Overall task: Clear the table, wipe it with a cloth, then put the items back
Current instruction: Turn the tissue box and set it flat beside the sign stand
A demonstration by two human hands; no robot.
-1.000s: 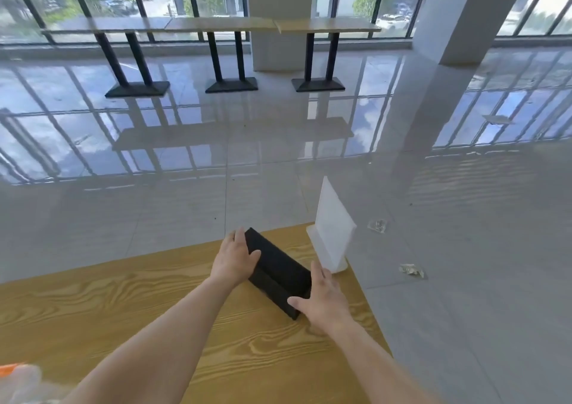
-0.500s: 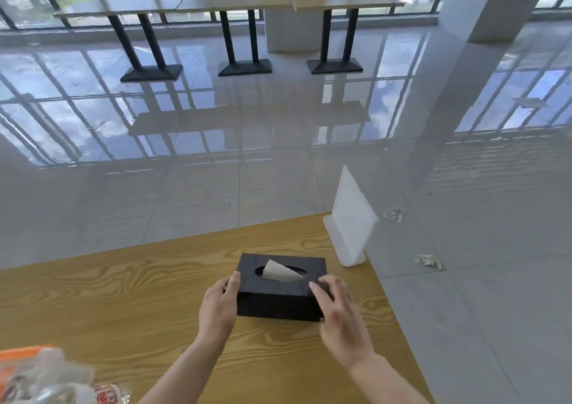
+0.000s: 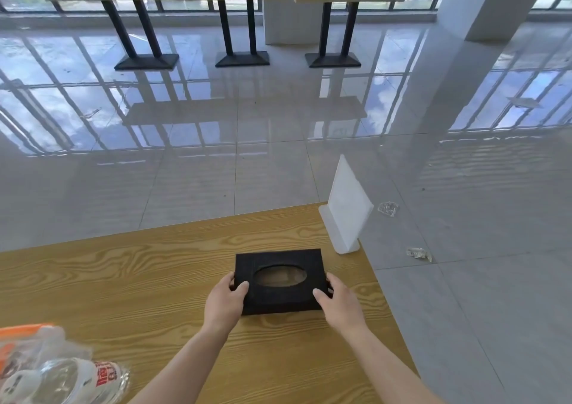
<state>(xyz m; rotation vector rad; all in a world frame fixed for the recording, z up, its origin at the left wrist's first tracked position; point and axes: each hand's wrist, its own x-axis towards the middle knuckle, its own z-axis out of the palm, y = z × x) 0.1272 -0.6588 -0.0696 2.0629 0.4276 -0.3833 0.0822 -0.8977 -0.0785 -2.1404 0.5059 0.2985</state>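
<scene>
A black tissue box (image 3: pixel 280 264) with an oval opening lies flat on the wooden table (image 3: pixel 123 280), near its right end. My left hand (image 3: pixel 224 303) grips the box's near left corner, thumb on top. My right hand (image 3: pixel 339 304) grips its near right corner the same way. A white upright sign holder (image 3: pixel 345 208) stands at the table's far right corner, just beyond the box. No tissue shows in the opening.
A clear plastic bag with orange print and bottles (image 3: pixel 52 369) lies at the table's near left. Bits of clear wrapper (image 3: pixel 418 253) lie on the grey tiled floor right of the table. High tables on black legs (image 3: pixel 241 26) stand by the windows.
The box went from tilted on edge to flat on the table with its opening up. Both hands shifted to its near corners. The tissue that showed in the opening is out of sight.
</scene>
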